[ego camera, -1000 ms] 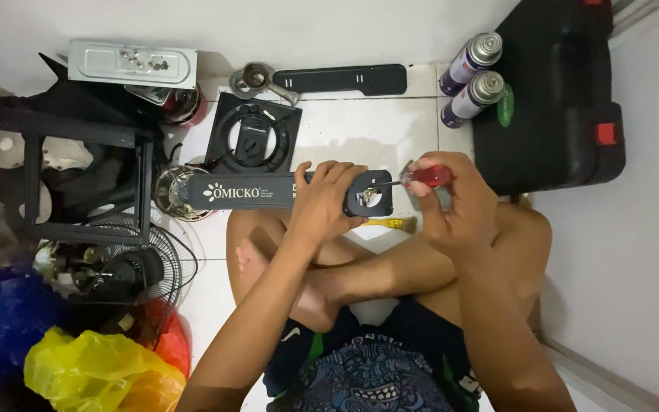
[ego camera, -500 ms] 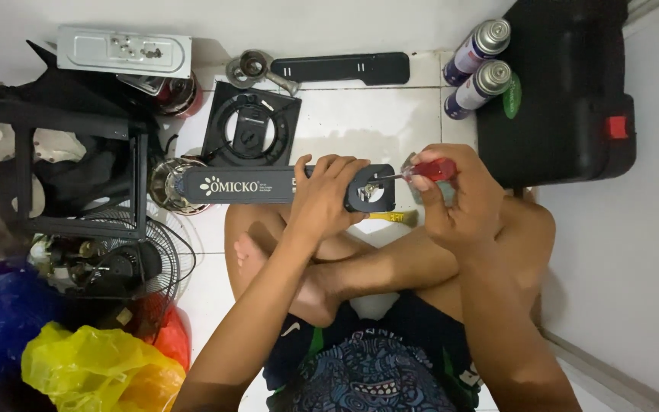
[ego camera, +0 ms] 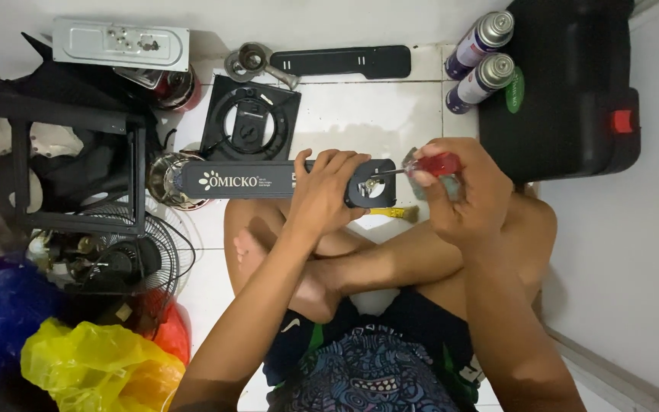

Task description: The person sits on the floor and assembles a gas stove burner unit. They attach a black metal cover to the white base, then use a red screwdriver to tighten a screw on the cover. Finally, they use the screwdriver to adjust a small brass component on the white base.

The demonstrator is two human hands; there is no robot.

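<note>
I sit cross-legged on a white tiled floor. My left hand (ego camera: 323,191) grips a long black front panel (ego camera: 245,180) with white lettering, held level above my knees. My right hand (ego camera: 463,194) is shut on a red-handled screwdriver (ego camera: 435,164); its thin shaft points left, and the tip meets the round fitting at the panel's right end (ego camera: 371,185). A yellow-handled tool (ego camera: 392,213) lies on the floor just below the panel's end, mostly hidden.
A black square burner plate (ego camera: 249,120) and a black strip (ego camera: 341,61) lie ahead. Two spray cans (ego camera: 480,57) stand beside a black case (ego camera: 566,84) at right. A black frame (ego camera: 70,168), wire fan guard (ego camera: 127,252), grey metal box (ego camera: 120,42) and coloured bags (ego camera: 93,366) crowd the left.
Both hands keep their grip on the panel and the screwdriver. The view has shifted slightly; the right hand looks a little turned on the handle.
</note>
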